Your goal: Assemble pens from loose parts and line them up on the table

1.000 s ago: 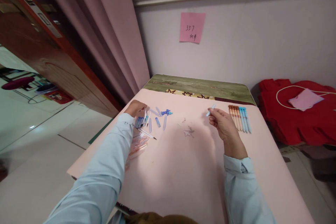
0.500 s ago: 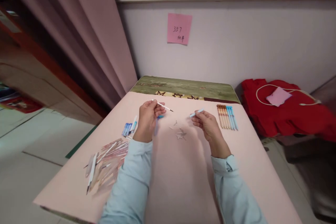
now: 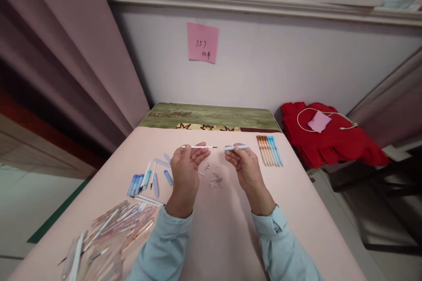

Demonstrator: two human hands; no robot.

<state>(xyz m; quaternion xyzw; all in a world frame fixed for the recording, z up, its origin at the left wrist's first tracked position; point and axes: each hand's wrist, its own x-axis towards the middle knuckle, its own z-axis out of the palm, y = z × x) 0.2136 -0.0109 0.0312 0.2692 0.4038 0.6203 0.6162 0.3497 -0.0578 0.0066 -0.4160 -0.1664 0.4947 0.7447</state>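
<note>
My left hand (image 3: 185, 171) pinches a thin white pen refill (image 3: 198, 146), held level with its dark tip pointing right. My right hand (image 3: 244, 166) grips a light blue pen barrel (image 3: 236, 147), its open end facing the refill's tip; a small gap separates them. Both hands hover over a pink table top (image 3: 214, 224). Under them lie small clear bits, perhaps springs (image 3: 214, 178).
A row of finished orange and blue pens (image 3: 269, 150) lies at the right. Blue caps and barrels (image 3: 145, 180) sit at the left, plastic-wrapped refills (image 3: 115, 228) nearer the front left corner. A pink note (image 3: 202, 42) hangs on the wall; red cloth (image 3: 326, 140) lies beside the table.
My left hand left the pile of parts at the left with a white refill and brought it to the middle. The right hand, still holding the blue barrel, moved in to face it.
</note>
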